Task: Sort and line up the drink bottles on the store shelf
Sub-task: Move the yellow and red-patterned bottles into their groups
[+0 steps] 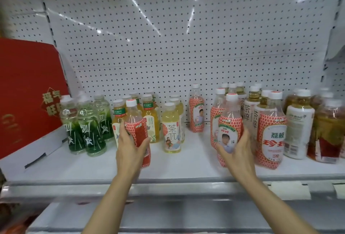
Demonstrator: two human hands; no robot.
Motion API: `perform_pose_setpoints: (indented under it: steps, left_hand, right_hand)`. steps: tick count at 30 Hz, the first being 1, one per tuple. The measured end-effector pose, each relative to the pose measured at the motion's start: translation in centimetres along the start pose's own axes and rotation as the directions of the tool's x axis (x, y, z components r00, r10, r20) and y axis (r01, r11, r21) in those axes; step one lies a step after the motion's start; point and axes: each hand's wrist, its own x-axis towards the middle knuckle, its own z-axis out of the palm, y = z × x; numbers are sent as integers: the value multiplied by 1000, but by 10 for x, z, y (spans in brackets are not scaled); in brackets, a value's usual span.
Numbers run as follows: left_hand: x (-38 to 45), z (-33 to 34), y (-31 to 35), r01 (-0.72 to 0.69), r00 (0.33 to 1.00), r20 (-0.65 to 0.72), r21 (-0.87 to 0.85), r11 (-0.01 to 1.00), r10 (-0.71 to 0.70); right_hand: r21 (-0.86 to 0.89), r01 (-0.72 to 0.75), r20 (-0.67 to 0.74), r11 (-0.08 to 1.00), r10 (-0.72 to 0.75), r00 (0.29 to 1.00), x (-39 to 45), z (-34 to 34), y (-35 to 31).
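My left hand (130,148) grips a clear bottle with a red-and-white dotted label (137,127) just in front of the yellow tea bottles (151,120). My right hand (237,149) holds a second red-dotted bottle (230,122) near the right-hand group. Another of the same kind (196,110) stands alone at the back centre. Two more red-dotted bottles (271,131) stand at the right. Both held bottles are upright, low over the white shelf (186,163).
Three green-labelled clear bottles (84,125) stand at the left beside a red gift box (28,88). Pale tea bottles (171,129) stand centre. White-labelled and amber tea bottles (302,122) crowd the right end. A pegboard wall (168,38) backs the shelf.
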Motion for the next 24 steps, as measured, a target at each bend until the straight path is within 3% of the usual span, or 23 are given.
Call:
perform_pose_setpoints:
  steps: [5, 7, 9, 12, 14, 16, 21, 24]
  left_hand:
    - [3, 1, -3, 13, 1000, 0, 27, 1000, -13]
    - [-7, 3, 7, -8, 994, -108, 122, 993, 22]
    - [-26, 9, 30, -135, 962, -221, 135, 982, 162]
    - [-53, 34, 64, -296, 953, -80, -44, 954, 292]
    - [-57, 51, 77, -259, 956, 86, -198, 945, 280]
    - [-53, 61, 82, -244, 945, 166, -210, 947, 281]
    - [-44, 59, 77, -265, 950, 142, -94, 960, 277]
    - [-37, 50, 66, -216, 973, 72, -56, 975, 220]
  right_hand:
    - [22, 25, 86, 999, -27, 996, -17, 17, -14]
    - [1, 40, 124, 999, -40, 992, -24, 25, -23]
    - [11, 46, 174, 999, -47, 984, -30, 32, -34]
    - [29, 100, 229, 995, -104, 968, -37, 45, -47]
    - [16, 102, 285, 995, -103, 953, -41, 53, -56]
    - [-21, 129, 326, 991, -115, 938, -43, 59, -61]
    - [63, 278, 386, 959, -280, 879, -33, 41, -48]
    - [-91, 256, 214, 962, -233, 949, -7, 23, -24]
